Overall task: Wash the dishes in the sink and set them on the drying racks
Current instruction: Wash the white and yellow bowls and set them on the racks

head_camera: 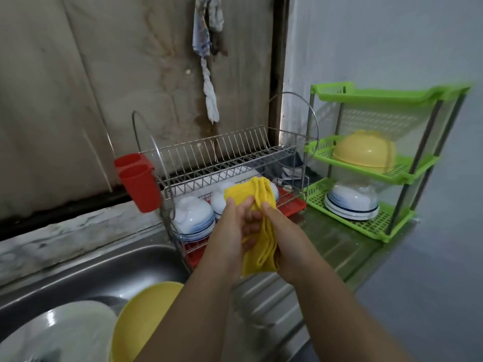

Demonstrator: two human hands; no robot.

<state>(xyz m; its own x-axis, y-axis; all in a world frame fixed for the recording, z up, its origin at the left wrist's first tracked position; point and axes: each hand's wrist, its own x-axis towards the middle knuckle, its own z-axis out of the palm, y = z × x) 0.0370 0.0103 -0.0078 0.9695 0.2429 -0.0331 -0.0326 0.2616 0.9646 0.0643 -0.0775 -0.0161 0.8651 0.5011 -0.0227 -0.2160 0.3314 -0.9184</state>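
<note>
In front of the wire drying rack [227,163], the left hand [236,226] and right hand [281,231] are both clasping a yellow cloth [258,228]; white bowls [193,215] are sitting upturned on the rack's lower tier, a yellow bowl [141,317] lying in the sink [78,270] left of it.

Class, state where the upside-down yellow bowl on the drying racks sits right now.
In the head view, at right, the yellow bowl lies upside down on the middle shelf of the green rack, above the stacked white bowls on its bottom shelf.

Both hands, left [235,226] and right [285,241], grip a yellow cloth [258,231] above the draining board. White bowls [193,218] sit inverted in the wire rack [230,163]. A yellow bowl [364,152] sits inverted on the green rack [392,97].
</note>
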